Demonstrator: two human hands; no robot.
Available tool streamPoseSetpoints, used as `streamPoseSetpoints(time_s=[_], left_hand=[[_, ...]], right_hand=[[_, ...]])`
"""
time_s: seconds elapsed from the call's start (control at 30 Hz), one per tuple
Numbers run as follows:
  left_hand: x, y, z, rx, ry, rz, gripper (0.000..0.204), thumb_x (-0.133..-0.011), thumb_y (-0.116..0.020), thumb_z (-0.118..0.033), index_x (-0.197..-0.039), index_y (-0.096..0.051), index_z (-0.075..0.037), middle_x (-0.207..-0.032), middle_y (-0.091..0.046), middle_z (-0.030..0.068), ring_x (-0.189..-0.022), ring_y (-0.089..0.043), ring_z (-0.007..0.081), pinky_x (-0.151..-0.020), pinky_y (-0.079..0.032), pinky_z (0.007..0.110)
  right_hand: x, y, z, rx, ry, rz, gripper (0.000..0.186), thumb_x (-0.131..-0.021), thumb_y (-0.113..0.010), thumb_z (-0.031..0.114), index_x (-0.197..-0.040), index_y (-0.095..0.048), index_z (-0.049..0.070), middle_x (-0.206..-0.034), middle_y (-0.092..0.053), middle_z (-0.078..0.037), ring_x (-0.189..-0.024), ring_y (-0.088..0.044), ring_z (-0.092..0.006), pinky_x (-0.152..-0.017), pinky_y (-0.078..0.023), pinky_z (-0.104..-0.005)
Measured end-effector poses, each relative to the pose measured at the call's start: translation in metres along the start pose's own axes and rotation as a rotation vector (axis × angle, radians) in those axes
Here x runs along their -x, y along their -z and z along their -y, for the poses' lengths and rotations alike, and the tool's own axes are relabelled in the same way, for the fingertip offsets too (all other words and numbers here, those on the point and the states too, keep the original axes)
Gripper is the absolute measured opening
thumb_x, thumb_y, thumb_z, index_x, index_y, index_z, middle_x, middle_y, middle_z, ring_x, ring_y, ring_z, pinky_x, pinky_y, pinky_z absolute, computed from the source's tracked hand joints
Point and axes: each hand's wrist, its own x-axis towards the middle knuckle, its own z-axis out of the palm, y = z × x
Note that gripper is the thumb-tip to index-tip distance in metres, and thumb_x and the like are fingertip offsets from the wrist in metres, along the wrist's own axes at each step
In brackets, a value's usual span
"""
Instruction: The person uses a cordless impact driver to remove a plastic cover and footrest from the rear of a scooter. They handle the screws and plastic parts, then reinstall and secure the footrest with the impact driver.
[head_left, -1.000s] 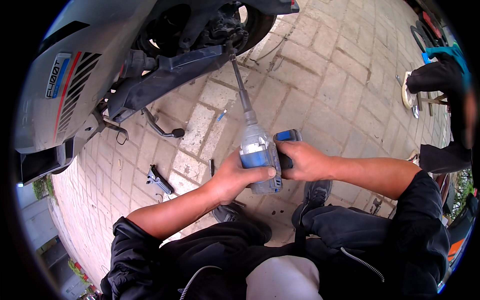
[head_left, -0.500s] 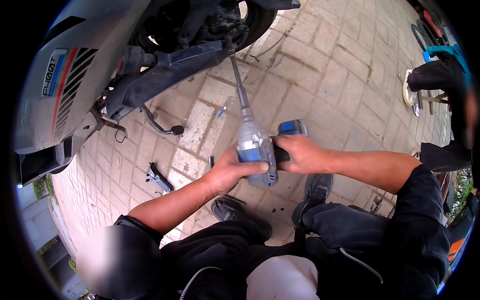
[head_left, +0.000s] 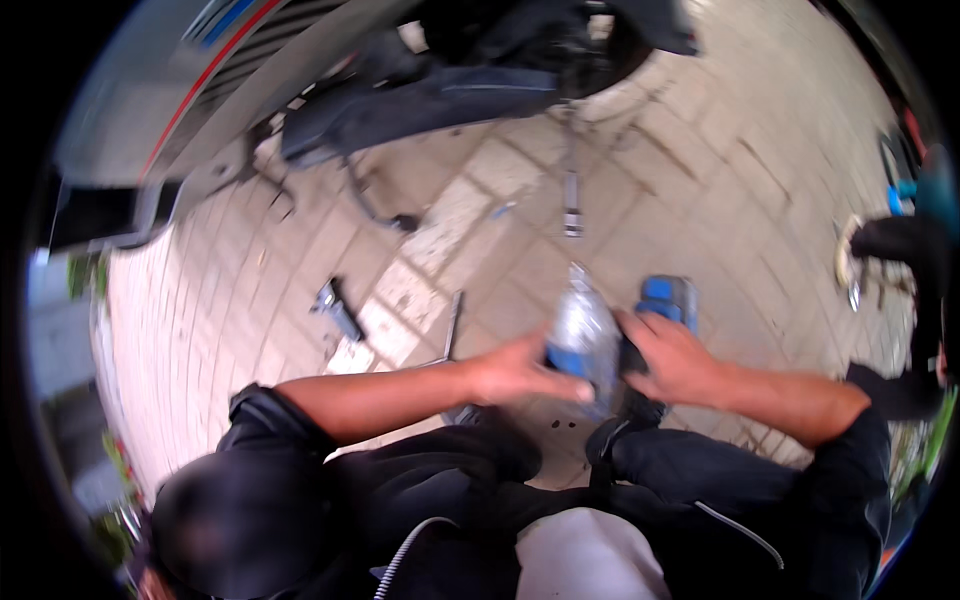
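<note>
In the head view, my left hand (head_left: 510,372) grips the clear-covered blue-banded body of an impact wrench (head_left: 582,320), its thumb across the side. My right hand (head_left: 668,362) is closed on the wrench's dark handle, below its blue-and-black battery (head_left: 666,295). The wrench's nose is apart from a long metal extension bar (head_left: 571,195), whose far end meets the dark parts beneath a silver motorcycle (head_left: 200,110). A dark plastic arm (head_left: 400,115) runs along the motorcycle's underside. The picture is smeared by motion.
A small grey tool (head_left: 338,310), a metal bar (head_left: 452,325) and a side stand (head_left: 375,205) show against the paving (head_left: 730,230). A co-worker's dark-clothed leg (head_left: 890,238) is at the right. A blurred head of another person (head_left: 230,520) appears at lower left.
The wrench has come off the extension bar, which stays at the motorcycle. Both hands have moved down and right in the picture with the wrench, and the whole view has shifted.
</note>
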Motion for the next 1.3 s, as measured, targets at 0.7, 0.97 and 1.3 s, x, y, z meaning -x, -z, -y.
streamPoseSetpoints(time_s=[0.7,0.97,1.3], left_hand=[[0.183,0.065,0.121,-0.033,0.303,-0.916,0.043,-0.086,-0.068,-0.021,-0.115,-0.056,0.008,-0.095,-0.065,0.0123,-0.082,-0.061,0.0171,-0.076,-0.050,0.030],[0.048,0.096,0.114,-0.101,0.064,-0.689,0.047,-0.084,-0.069,-0.033,-0.107,-0.060,0.007,-0.087,-0.065,0.0127,-0.073,-0.064,0.0166,-0.070,-0.051,0.030],[-0.030,0.068,0.162,-0.370,0.202,-0.694,0.081,-0.068,-0.075,-0.056,-0.109,-0.055,0.010,-0.094,-0.065,0.0250,-0.089,-0.065,0.0347,-0.078,-0.050,0.040]], right_hand=[[-0.201,-0.068,-0.105,0.364,-0.149,0.245,0.040,-0.082,-0.060,0.040,-0.080,-0.069,0.001,-0.087,-0.067,-0.021,-0.085,-0.065,-0.0369,-0.073,-0.052,-0.0447],[-0.323,-0.051,-0.115,-0.559,-0.832,-0.408,0.036,-0.082,-0.069,0.031,-0.068,-0.058,0.000,-0.059,-0.059,-0.011,-0.042,-0.051,-0.0154,-0.034,-0.033,-0.0308],[-0.238,-0.105,-0.086,-0.278,-0.413,0.062,0.030,-0.077,-0.069,0.030,-0.075,-0.066,0.000,-0.065,-0.065,-0.012,-0.055,-0.063,-0.0213,-0.052,-0.049,-0.0345]])
